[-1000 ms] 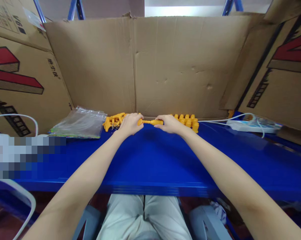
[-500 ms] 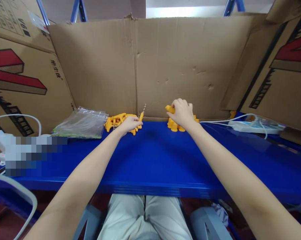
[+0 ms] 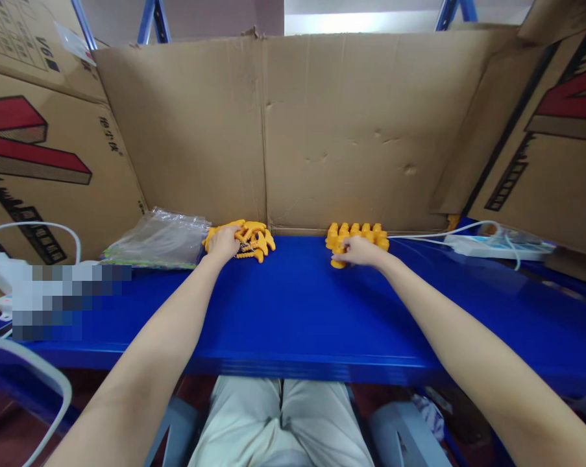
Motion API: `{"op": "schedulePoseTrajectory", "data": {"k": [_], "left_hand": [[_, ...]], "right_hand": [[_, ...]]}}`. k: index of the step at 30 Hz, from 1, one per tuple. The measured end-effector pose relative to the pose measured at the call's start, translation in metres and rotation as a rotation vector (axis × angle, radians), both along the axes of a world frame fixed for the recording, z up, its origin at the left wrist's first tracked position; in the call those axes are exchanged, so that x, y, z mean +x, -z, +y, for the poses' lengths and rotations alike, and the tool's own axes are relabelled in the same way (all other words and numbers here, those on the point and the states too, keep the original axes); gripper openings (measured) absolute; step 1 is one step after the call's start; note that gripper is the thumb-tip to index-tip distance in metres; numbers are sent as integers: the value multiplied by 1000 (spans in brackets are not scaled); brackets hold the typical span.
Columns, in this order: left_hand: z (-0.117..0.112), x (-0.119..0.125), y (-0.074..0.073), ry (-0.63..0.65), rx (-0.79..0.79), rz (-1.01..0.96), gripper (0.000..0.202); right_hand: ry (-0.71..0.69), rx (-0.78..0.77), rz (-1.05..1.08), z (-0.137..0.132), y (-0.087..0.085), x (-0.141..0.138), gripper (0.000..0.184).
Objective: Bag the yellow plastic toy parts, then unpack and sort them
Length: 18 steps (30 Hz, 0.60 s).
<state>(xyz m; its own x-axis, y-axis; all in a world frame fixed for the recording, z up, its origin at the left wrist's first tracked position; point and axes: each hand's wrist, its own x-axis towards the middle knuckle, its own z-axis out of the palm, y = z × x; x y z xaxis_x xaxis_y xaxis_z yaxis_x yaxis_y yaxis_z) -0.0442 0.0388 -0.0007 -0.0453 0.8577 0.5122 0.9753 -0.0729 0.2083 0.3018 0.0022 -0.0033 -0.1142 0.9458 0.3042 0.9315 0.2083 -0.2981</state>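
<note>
My left hand (image 3: 224, 244) reaches into a loose pile of yellow plastic pieces (image 3: 261, 241), some curved and ribbed, with small metal bead chains among them. Its fingers are bent together over the pile, and what lies in them is hidden. My right hand (image 3: 363, 251) pinches a small yellow plastic piece with a round flared base (image 3: 338, 263). That piece is at the front left of a tight group of yellow knob-shaped pieces (image 3: 365, 231), standing in rows at the back of the blue table (image 3: 293, 305).
Clear plastic bags (image 3: 161, 243) lie left of the pile. A cardboard panel (image 3: 341, 130) rises behind the table, with cardboard boxes (image 3: 39, 149) at the sides. A white power strip (image 3: 497, 248) and cables are at the right; a white cable (image 3: 61, 383) loops at the left.
My left hand has moved left into the pile; the ribbed piece with a chain no longer sticks up from it. My right hand has lowered its yellow piece to the front of the group.
</note>
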Motion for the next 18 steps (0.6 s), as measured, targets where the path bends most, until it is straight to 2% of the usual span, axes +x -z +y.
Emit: {"op": "schedulePoseTrajectory", "data": {"k": [2,4,7,11,15,18], "left_hand": [[4,-5,6,23,-35,22,46],[5,-8,8,25,-50,61,49],[1,-7,7,-25,-39,100,45],[-5,-5,4,-74,-29,87,39],[-4,-6,4,-57,-82,39,37],[-3,-7,4,-43,-18,-1,34]], "right_hand": [[-22,-140,2,-2,6,-4,20],[-65,-197,44,-6,9,-8,17],[-104,-190,100,-10,12,-11,16],[-96,-196,51,-10,14,-11,18],[-100,-162,3,-8,16,-11,19],[-118,-116,2,-7,18,-11,18]]}}
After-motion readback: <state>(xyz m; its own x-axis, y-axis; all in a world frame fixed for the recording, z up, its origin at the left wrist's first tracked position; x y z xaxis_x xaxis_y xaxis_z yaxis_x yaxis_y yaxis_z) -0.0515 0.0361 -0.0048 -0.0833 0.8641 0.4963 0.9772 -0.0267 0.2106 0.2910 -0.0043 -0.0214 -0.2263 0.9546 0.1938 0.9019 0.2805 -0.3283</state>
